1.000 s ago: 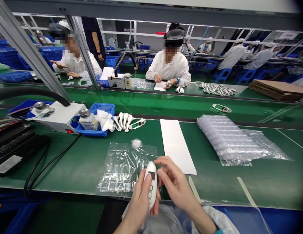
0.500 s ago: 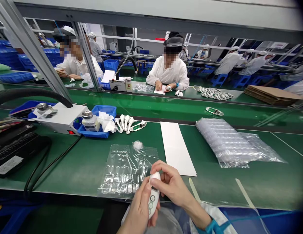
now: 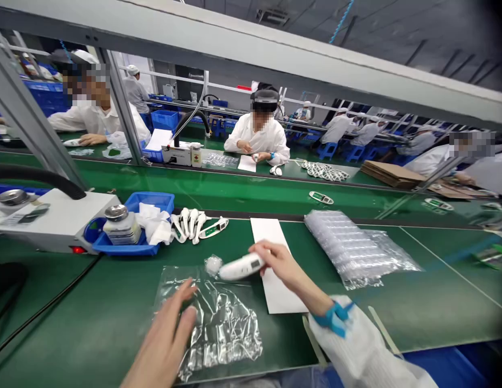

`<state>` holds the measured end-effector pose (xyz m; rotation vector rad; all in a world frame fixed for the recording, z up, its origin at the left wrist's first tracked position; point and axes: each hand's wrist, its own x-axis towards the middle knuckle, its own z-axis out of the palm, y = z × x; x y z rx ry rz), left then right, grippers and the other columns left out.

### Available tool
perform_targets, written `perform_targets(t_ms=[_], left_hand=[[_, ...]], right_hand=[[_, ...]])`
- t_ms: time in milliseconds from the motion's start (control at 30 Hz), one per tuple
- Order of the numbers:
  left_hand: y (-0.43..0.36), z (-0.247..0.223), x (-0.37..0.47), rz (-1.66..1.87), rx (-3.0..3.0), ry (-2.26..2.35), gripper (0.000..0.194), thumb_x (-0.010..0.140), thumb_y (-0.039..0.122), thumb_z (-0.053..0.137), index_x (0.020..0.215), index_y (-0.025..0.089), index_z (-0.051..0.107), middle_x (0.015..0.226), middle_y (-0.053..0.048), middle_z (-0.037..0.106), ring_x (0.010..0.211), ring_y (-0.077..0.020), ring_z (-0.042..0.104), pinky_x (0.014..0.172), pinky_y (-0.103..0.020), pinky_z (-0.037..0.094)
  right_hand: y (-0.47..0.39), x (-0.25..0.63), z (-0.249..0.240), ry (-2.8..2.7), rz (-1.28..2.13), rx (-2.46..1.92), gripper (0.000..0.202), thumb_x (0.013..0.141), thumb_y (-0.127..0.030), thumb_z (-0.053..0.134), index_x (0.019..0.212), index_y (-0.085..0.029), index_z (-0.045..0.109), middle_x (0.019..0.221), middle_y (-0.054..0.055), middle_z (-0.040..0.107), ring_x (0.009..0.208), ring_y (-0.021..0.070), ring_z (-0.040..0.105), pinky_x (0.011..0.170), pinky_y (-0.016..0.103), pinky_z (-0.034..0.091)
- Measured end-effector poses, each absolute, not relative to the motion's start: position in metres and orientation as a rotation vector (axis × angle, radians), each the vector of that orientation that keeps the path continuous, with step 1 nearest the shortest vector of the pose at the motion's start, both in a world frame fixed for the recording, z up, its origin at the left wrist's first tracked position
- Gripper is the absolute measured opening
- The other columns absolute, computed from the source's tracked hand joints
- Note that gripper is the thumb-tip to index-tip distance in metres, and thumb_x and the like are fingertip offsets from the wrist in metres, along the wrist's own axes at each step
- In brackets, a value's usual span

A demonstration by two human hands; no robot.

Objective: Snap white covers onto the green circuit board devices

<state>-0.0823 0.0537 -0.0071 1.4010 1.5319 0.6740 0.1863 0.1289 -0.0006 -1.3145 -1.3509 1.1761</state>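
Note:
My right hand (image 3: 277,264) grips a white handheld device (image 3: 241,267) by the end near its small dark screen. The device is tilted, in the air above the bench, with its far end pointing left. My left hand (image 3: 165,334) is empty, its fingers stretched and apart, over the left edge of a clear plastic bag sheet (image 3: 222,318). By the sheet's top edge is a small clear bundle (image 3: 213,264), close to the device's far end. A long white sheet (image 3: 270,285) lies partly behind my right hand.
Several white parts (image 3: 190,223) lie beside a blue tray (image 3: 149,200) holding a bottle and tissues. A white box with a black hose (image 3: 52,215) stands left. Stacked clear bags (image 3: 339,242) lie right. Across the green belt (image 3: 218,191), co-workers sit at their bench.
My left hand has let go of the device and moved left. The right hand has carried it forward, away from my body. The camera view has shifted right.

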Motion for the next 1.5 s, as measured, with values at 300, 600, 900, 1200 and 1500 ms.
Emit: perform_targets(t_ms=[300,600,900,1200,1500], left_hand=[[0.082,-0.039,-0.132,0.642,1.44,1.615,0.058,0.088,0.064,0.031,0.134,0.032,0.044,0.136,-0.004,0.057,0.128,-0.0303,0.048,0.105,-0.051,0.037],[0.071,-0.028,-0.14,0.89,1.346,1.607,0.046,0.089,0.054,0.043,0.123,0.025,0.053,0.124,-0.009,0.063,0.117,-0.0289,0.056,0.07,-0.03,0.053],[0.015,-0.049,-0.163,0.648,1.629,1.684,0.071,0.08,0.046,0.064,0.14,0.05,0.027,0.144,0.004,0.047,0.142,-0.0349,0.018,0.107,-0.064,0.026],[0.009,-0.064,-0.184,0.646,1.725,1.742,0.066,0.086,0.046,0.057,0.142,0.048,0.023,0.145,0.003,0.045,0.141,-0.0347,0.021,0.109,-0.064,0.023],[0.01,-0.037,-0.156,0.761,1.448,1.793,0.052,0.086,0.054,0.051,0.136,0.041,0.039,0.146,-0.002,0.041,0.138,-0.0326,0.026,0.057,-0.026,0.054]], right_hand=[[0.294,0.245,-0.036,-1.06,0.725,-1.534,0.026,0.096,-0.031,0.056,0.115,-0.014,0.056,0.108,0.007,0.061,0.085,0.0168,0.063,0.072,0.033,0.056],[0.197,0.222,-0.036,-1.643,0.689,-1.468,0.022,0.083,-0.035,0.067,0.096,-0.018,0.069,0.103,0.009,0.067,0.1,0.0264,0.059,0.093,0.046,0.046],[0.018,0.183,-0.047,-2.463,0.419,-1.41,0.058,0.094,-0.037,0.056,0.146,-0.03,0.032,0.147,0.006,0.041,0.135,0.0308,0.031,0.101,0.051,0.038],[-0.008,0.178,-0.07,-2.422,0.157,-1.446,0.057,0.095,-0.035,0.052,0.147,-0.027,0.029,0.148,0.007,0.039,0.135,0.0344,0.031,0.098,0.051,0.037],[-0.011,0.173,-0.068,-2.202,0.24,-1.5,0.043,0.097,-0.029,0.047,0.14,-0.028,0.039,0.143,0.005,0.042,0.132,0.031,0.034,0.097,0.045,0.039]])
